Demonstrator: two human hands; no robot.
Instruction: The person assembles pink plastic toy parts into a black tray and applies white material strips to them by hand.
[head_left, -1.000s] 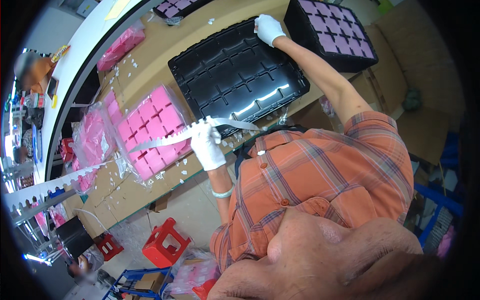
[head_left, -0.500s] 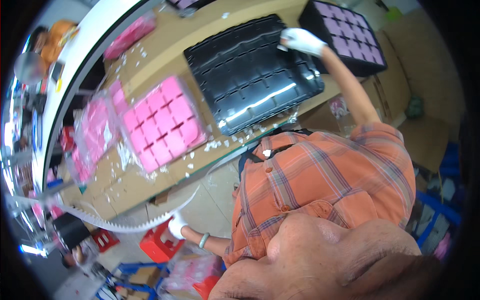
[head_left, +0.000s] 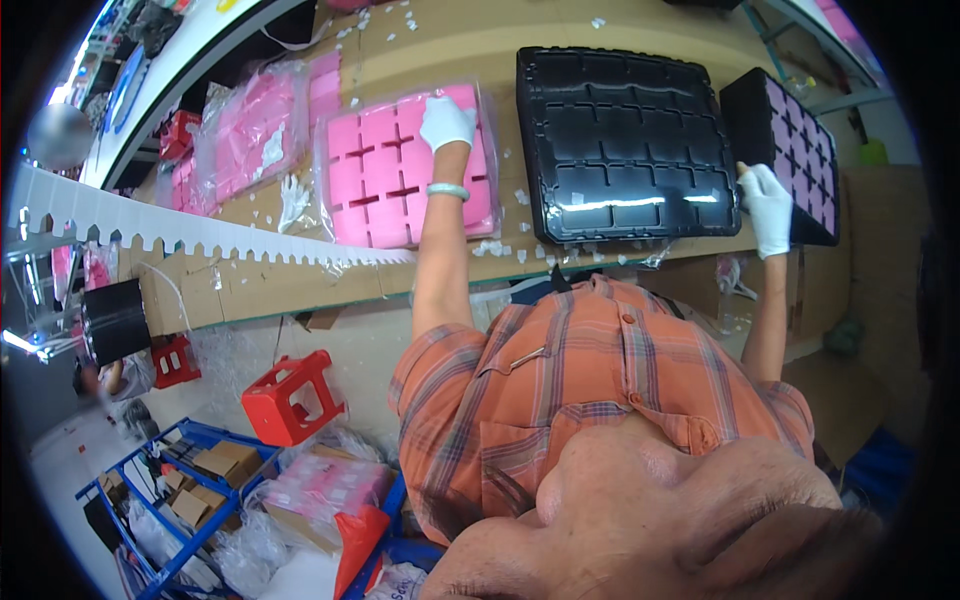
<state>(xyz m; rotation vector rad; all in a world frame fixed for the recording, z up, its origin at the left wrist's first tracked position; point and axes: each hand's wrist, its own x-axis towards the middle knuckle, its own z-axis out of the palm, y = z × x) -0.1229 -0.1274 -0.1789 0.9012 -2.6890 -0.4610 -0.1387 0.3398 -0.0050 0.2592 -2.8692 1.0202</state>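
My left hand (head_left: 447, 123), in a white glove, is over the far part of a slotted pink foam block (head_left: 370, 215) wrapped in clear plastic. Its fingers are curled together, and whatever they pinch is hidden. My right hand (head_left: 768, 208), also gloved, hangs between the right edge of a shiny black moulded tray (head_left: 625, 150) and a black box with slotted pink inserts (head_left: 805, 165). Its fingers are closed with bare fingertips showing close to the tray edge; I cannot make out what is in them.
More plastic-wrapped pink foam (head_left: 255, 120) and a loose white glove (head_left: 293, 202) lie left on the table. Small white scraps (head_left: 488, 247) are scattered about. A white toothed strip (head_left: 190, 232) crosses the left side. A red stool (head_left: 290, 398) and blue rack (head_left: 160, 540) stand below.
My left hand has moved from beside the red stool up onto the pink foam block. My right hand has left the tray's far right corner for its near right side. The whole view has turned.
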